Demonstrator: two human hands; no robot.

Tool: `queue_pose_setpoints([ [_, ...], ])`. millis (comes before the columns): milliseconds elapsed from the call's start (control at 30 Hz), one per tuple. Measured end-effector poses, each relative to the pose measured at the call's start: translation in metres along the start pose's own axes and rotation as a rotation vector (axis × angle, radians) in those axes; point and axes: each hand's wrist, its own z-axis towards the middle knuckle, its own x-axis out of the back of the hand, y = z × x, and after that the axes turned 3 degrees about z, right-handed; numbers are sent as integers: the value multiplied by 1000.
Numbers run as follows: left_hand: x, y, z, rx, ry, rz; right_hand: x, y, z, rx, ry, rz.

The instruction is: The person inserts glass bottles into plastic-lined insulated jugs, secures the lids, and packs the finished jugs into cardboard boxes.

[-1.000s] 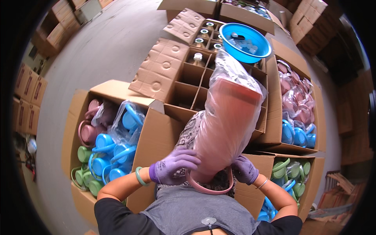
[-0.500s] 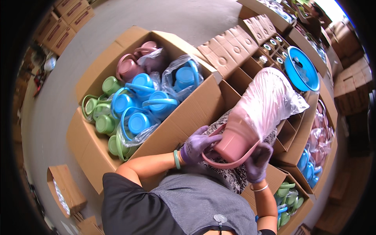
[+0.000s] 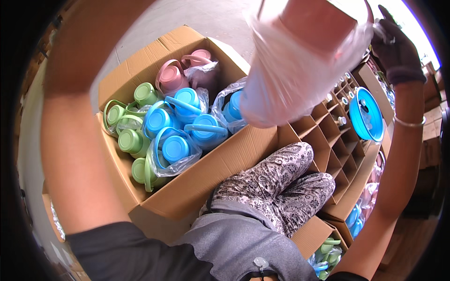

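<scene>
1. A bare grey concrete floor (image 3: 197,18) runs along the top of the view, and cardboard boxes crowd around the person's patterned trouser legs (image 3: 276,180) at the centre.
2. The bagged pink stack (image 3: 300,51), a pile of pink plastic ware wrapped in a clear bag, is held high at the top edge, above the corner where the large open box (image 3: 211,173) meets the divider box (image 3: 328,140).
3. The right hand (image 3: 398,49), in a dark purple glove, is raised at the upper right just beside the bag's right side; its fingers curl toward the plastic, but whether they pinch it cannot be told.
4. The left hand is out of view; only the bare left forearm (image 3: 79,140) rises along the left side toward the top edge, so its fingers cannot be judged.
5. The large open box holds green jugs (image 3: 133,140) along its left wall, blue jugs (image 3: 176,147) in clear bags at the middle, and pink jugs (image 3: 171,77) at the far corner.
6. The divider box has empty brown cells; a round blue bowl (image 3: 368,117) lies at its right edge.
7. More bagged blue and green ware (image 3: 328,255) shows in boxes at the lower right.
</scene>
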Motion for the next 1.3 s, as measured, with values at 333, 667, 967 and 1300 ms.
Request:
queue_pose_setpoints([
  [333, 58, -71, -5, 86, -150, 192, -69, 94, 74, -102, 139, 124],
  [667, -56, -166, -44, 233, -410, 270, -122, 193, 53, -252, 271, -118],
  [967, -108, -179, -16, -3, -400, 429, -121, 225, -26, -454, 511, -11],
  [1300, -128, -188, 44, -487, -541, 893, -202, 233, -54, -568, 273, 244],
])
